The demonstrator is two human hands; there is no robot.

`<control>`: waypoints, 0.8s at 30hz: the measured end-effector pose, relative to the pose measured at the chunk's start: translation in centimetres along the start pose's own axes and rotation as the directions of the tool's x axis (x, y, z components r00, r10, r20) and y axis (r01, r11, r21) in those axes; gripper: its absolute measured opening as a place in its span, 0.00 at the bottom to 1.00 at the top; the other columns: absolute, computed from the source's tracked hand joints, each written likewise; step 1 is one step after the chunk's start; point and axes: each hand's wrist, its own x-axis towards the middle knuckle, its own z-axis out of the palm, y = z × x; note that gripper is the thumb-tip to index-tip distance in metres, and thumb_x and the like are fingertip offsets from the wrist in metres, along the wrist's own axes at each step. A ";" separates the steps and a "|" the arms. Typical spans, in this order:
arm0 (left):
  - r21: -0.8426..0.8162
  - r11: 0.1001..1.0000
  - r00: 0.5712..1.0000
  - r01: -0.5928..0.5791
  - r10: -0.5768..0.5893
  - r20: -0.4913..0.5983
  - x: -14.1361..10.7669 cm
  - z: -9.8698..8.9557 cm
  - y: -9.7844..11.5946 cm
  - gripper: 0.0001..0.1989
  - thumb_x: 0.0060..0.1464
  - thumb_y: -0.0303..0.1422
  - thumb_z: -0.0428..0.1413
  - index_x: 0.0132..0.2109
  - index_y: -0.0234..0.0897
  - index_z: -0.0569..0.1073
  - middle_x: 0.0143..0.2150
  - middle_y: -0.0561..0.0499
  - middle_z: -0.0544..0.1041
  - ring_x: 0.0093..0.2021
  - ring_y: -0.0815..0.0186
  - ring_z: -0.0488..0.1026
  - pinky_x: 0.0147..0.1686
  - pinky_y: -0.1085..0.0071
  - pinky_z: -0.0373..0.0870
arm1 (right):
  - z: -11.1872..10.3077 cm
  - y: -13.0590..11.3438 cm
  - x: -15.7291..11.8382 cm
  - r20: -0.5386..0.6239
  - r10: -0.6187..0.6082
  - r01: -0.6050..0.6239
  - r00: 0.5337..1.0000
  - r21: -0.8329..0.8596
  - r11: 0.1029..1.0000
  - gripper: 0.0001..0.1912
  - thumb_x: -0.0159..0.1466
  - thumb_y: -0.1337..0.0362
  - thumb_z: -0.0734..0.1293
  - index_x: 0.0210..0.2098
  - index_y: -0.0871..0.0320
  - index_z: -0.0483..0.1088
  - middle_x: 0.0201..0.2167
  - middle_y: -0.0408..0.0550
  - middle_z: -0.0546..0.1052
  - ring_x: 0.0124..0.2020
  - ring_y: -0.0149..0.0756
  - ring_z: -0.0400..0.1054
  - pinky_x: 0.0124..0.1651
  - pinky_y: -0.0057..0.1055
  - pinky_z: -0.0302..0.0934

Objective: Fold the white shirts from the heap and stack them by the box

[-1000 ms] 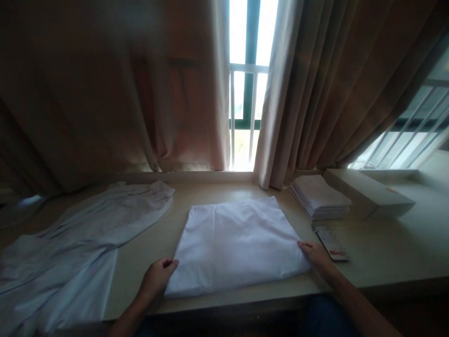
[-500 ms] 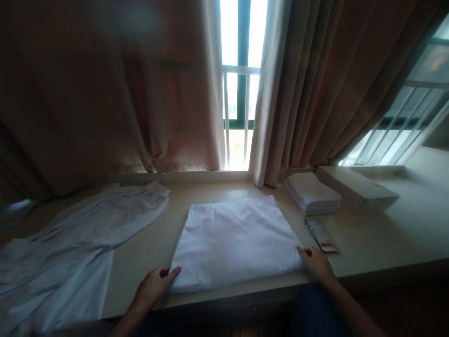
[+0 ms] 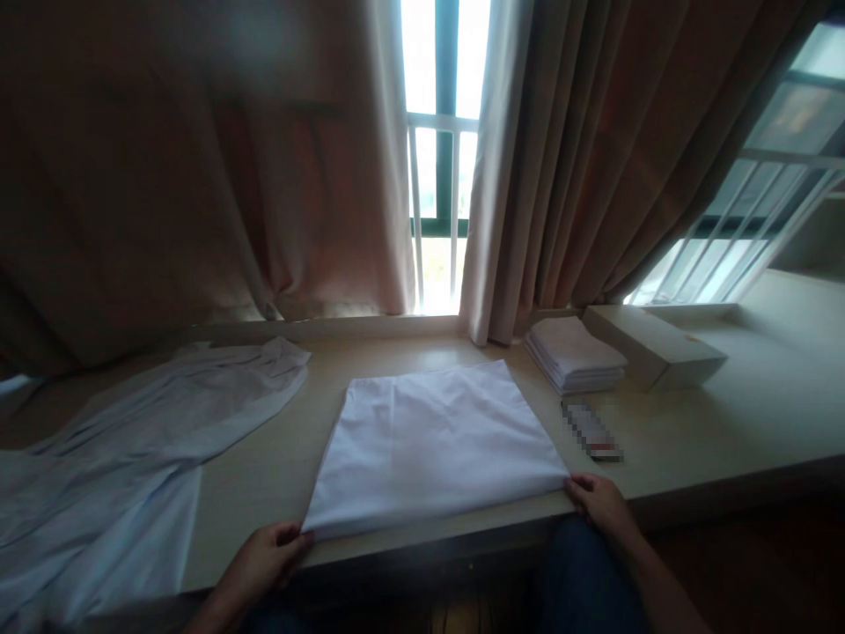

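Observation:
A white cloth (image 3: 429,449), folded into a broad flat piece, lies on the pale table (image 3: 257,467) near its front edge. My left hand (image 3: 268,555) pinches the cloth's near left corner between thumb and fingers. At the near right corner, my right hand (image 3: 600,500) is closed on the cloth in the same way. Between the two hands the near edge of the cloth looks drawn fairly straight.
Rumpled white fabric (image 3: 165,423) spreads over the table's left side. A stack of folded white cloths (image 3: 574,352) stands at the back right, beside a pale box (image 3: 660,343). A small blurred flat object (image 3: 592,430) lies before the stack. Curtains (image 3: 330,202) hang behind.
Both hands have closed on the near corners of the cloth and moved slightly apart and down. The cloth's near edge is pulled toward me and looks tauter. The view has shifted a little.

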 end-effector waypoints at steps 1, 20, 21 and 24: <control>-0.015 1.000 1.000 0.005 -0.005 -0.028 0.3 0.0 -0.4 0.26 0.38 0.54 0.59 0.32 0.33 0.74 0.17 0.55 0.69 0.18 0.67 0.64 0.19 0.73 0.58 | 0.2 0.1 -0.1 -0.038 0.014 -0.014 0.999 -0.011 1.000 0.31 0.55 0.45 0.61 0.42 0.64 0.75 0.22 0.47 0.76 0.19 0.35 0.65 0.21 0.28 0.54; -0.019 1.000 0.987 -0.021 0.018 -0.158 -1.1 0.5 1.2 0.29 0.38 0.60 0.57 0.26 0.35 0.72 0.20 0.52 0.73 0.22 0.65 0.69 0.26 0.71 0.63 | 2.4 0.1 -1.2 -0.248 -0.098 0.043 0.964 -0.217 0.975 0.25 0.61 0.45 0.56 0.36 0.57 0.74 0.24 0.49 0.78 0.26 0.40 0.71 0.32 0.32 0.58; 0.013 1.000 0.985 -0.021 0.023 -0.170 -1.0 0.5 1.2 0.28 0.39 0.59 0.57 0.25 0.35 0.72 0.20 0.51 0.73 0.22 0.65 0.69 0.25 0.71 0.63 | 2.5 0.0 -1.2 -0.260 -0.113 0.047 0.959 -0.246 0.968 0.24 0.61 0.46 0.57 0.35 0.57 0.74 0.26 0.50 0.78 0.29 0.41 0.72 0.34 0.32 0.58; 0.005 1.000 0.982 0.000 0.001 -0.189 -0.4 0.6 0.8 0.24 0.41 0.54 0.57 0.26 0.35 0.73 0.20 0.50 0.74 0.21 0.64 0.70 0.25 0.70 0.65 | 2.9 -0.3 -1.3 -0.280 -0.146 0.052 0.949 -0.317 0.947 0.20 0.62 0.49 0.58 0.33 0.56 0.74 0.33 0.51 0.79 0.36 0.42 0.72 0.38 0.31 0.58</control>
